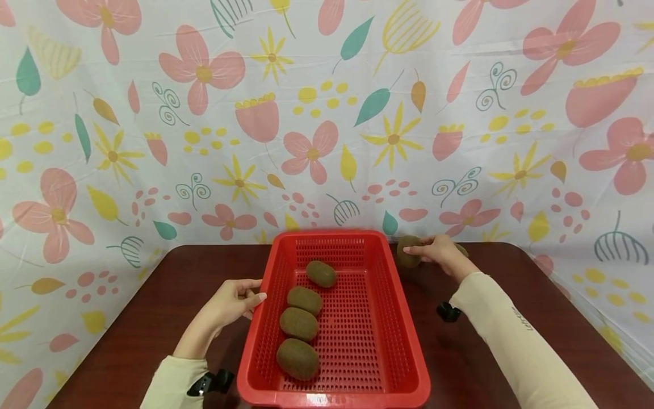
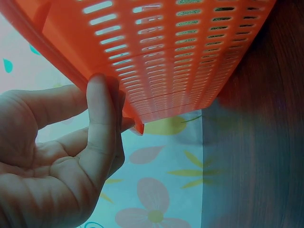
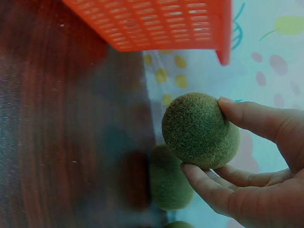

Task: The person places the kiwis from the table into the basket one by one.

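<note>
A red plastic basket (image 1: pixel 352 383) with slotted walls stands on the dark table. Four would be too exact, so several brown kiwis (image 1: pixel 299 324) lie in a rough column along its left side. My left hand (image 1: pixel 235 304) pinches the basket's left rim, thumb on top and fingers beneath the lip, as the left wrist view shows (image 2: pixel 71 152). Beyond the basket's far right corner, my right hand (image 1: pixel 441 253) holds a fuzzy kiwi (image 3: pixel 197 130) between thumb and fingertips. Another kiwi (image 3: pixel 168 183) lies on the table behind it.
The dark wooden table (image 1: pixel 168 307) reaches back to a wall cloth (image 1: pixel 327 113) with a flower print. A further kiwi (image 3: pixel 179 224) shows partly at the lower edge of the right wrist view. Dark wrist cameras (image 1: pixel 448 311) hang below both sleeves.
</note>
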Action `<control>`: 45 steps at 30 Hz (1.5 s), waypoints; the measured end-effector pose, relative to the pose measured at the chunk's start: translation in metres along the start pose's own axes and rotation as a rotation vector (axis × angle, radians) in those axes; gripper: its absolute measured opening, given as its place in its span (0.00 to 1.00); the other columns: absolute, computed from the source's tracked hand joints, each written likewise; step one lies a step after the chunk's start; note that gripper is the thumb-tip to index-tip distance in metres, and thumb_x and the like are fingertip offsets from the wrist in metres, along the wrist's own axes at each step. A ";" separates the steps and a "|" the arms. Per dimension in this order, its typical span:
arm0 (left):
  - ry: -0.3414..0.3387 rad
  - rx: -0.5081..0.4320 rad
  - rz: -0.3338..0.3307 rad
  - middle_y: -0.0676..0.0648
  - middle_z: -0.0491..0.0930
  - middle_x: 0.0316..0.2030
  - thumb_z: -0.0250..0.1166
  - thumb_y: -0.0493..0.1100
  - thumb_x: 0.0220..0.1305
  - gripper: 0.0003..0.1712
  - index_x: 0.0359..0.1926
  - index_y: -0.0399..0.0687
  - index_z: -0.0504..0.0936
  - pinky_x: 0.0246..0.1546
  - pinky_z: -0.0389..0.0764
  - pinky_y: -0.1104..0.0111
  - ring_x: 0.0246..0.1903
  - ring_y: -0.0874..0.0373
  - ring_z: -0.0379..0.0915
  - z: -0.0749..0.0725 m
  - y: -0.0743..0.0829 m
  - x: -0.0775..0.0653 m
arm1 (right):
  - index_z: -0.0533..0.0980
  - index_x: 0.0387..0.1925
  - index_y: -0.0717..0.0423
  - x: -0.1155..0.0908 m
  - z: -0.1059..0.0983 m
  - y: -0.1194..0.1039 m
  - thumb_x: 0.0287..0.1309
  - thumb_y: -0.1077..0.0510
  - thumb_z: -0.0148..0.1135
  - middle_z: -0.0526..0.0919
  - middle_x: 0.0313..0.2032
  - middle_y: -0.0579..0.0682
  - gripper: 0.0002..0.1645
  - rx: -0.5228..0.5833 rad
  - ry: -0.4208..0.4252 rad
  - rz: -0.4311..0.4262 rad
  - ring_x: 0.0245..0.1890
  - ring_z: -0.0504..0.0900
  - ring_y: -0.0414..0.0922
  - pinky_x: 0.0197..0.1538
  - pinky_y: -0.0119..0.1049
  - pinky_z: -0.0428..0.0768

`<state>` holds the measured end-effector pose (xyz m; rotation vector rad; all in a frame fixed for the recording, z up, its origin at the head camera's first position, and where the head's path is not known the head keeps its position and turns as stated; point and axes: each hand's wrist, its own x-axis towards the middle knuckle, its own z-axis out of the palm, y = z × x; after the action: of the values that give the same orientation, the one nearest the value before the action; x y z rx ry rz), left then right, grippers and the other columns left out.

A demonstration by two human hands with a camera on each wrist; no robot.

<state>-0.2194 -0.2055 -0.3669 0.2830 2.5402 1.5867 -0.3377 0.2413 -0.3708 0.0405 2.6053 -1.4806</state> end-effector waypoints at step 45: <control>0.011 -0.001 0.007 0.43 0.77 0.26 0.59 0.35 0.67 0.26 0.62 0.24 0.69 0.30 0.85 0.60 0.26 0.51 0.81 0.001 0.000 0.001 | 0.70 0.62 0.68 -0.008 0.048 -0.122 0.54 0.50 0.70 0.76 0.55 0.63 0.39 -0.102 -0.080 -0.149 0.53 0.77 0.57 0.60 0.50 0.73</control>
<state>-0.2203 -0.2045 -0.3670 0.2844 2.5494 1.5966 -0.3356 0.1380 -0.2902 -0.2244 2.6652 -1.3591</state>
